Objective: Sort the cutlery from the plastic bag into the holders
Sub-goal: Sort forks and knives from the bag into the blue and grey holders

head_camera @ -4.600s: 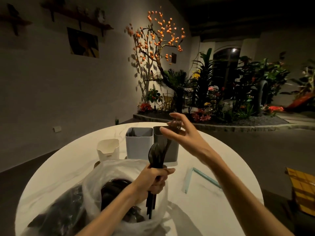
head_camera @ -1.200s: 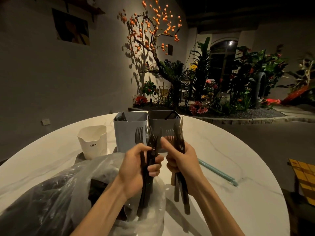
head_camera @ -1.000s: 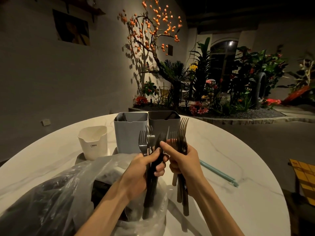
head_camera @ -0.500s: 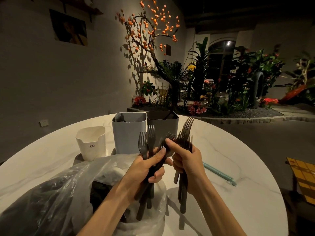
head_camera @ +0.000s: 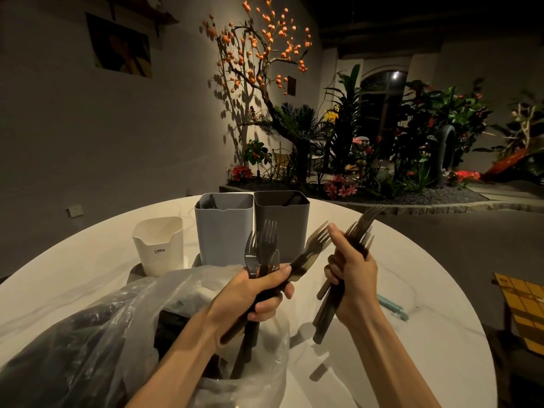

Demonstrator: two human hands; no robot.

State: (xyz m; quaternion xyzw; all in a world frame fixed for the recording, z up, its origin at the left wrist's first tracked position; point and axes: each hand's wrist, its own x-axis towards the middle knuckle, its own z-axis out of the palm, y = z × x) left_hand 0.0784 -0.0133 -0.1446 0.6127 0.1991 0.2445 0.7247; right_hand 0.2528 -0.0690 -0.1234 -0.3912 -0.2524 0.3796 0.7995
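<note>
My left hand (head_camera: 250, 295) grips a bunch of dark plastic cutlery (head_camera: 265, 248), mostly forks, above the clear plastic bag (head_camera: 141, 328); one fork (head_camera: 312, 251) sticks out to the right. A separate bundle of dark forks (head_camera: 357, 231) sits in the grip of my right hand (head_camera: 351, 275), tines up and tilted right. Behind the hands stand three holders: a white one (head_camera: 159, 245), a light blue one (head_camera: 223, 228) with cutlery inside, and a dark grey one (head_camera: 290, 219) with a utensil inside. More dark cutlery lies in the bag.
Everything sits on a round white marble table (head_camera: 412, 334). A pale blue straw-like stick (head_camera: 393, 307) lies on it to the right of my right hand. A yellow object (head_camera: 527, 307) is beyond the table's right edge. Plants and a lit tree fill the background.
My hands have drawn apart: the right hand has moved right with its fork bundle, tilting it. One fork now sticks out sideways from the left hand's bunch.
</note>
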